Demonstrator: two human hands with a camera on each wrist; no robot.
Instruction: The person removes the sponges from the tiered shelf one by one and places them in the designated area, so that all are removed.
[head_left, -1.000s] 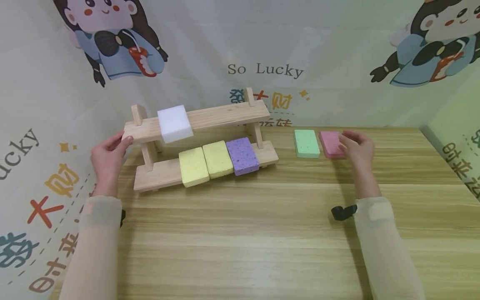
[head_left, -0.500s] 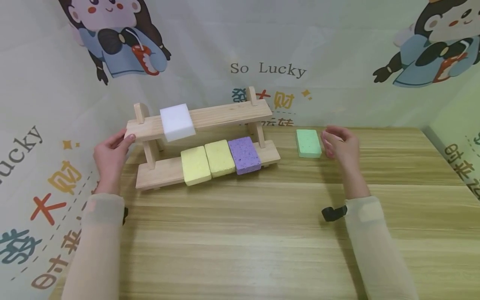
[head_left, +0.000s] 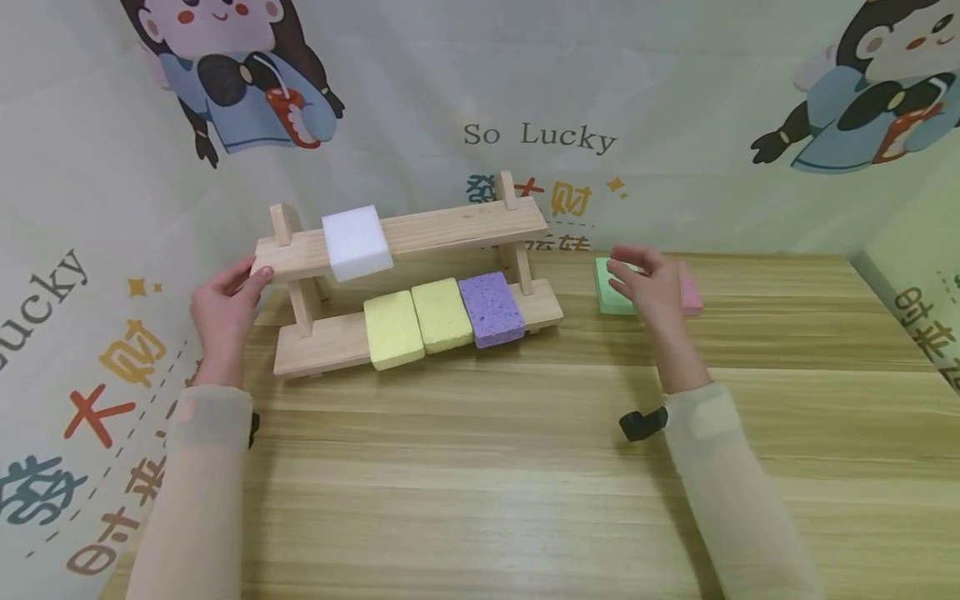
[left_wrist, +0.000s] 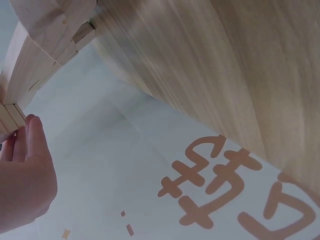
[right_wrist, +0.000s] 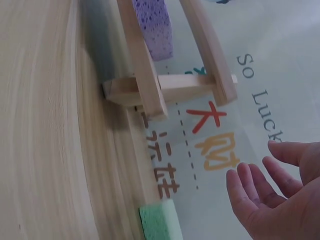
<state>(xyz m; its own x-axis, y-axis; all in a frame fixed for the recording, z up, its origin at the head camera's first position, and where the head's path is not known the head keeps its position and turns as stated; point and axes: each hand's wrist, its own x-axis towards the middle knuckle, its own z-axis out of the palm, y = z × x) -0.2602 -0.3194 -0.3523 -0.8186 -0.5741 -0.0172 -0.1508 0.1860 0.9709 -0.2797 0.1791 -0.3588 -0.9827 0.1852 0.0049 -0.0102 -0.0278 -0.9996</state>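
My left hand (head_left: 223,318) grips the left end of the upper board of a two-tier wooden rack (head_left: 465,227), thumb on top; in the left wrist view its fingertips meet the board's end. On the upper board lies a white sponge (head_left: 357,242). The lower board carries a yellow sponge (head_left: 393,330), a second yellow sponge (head_left: 442,315) and a purple sponge (head_left: 491,308), side by side. My right hand (head_left: 654,290), empty with fingers parted, hovers over the green sponge (head_left: 604,298) and partly hides it. Also partly covered, a pink sponge (head_left: 689,292) lies just right of that hand.
The wooden table (head_left: 480,475) runs back to a printed cloth backdrop (head_left: 405,100), close behind the rack. Its upright posts (head_left: 506,190) stick up above the upper board. More printed cloth (head_left: 52,333) hangs along the left side.
My right hand has moved left, from the pink sponge to above the green one. The pink sponge stays on the table. My left hand keeps its grip on the rack; the view has shifted slightly.
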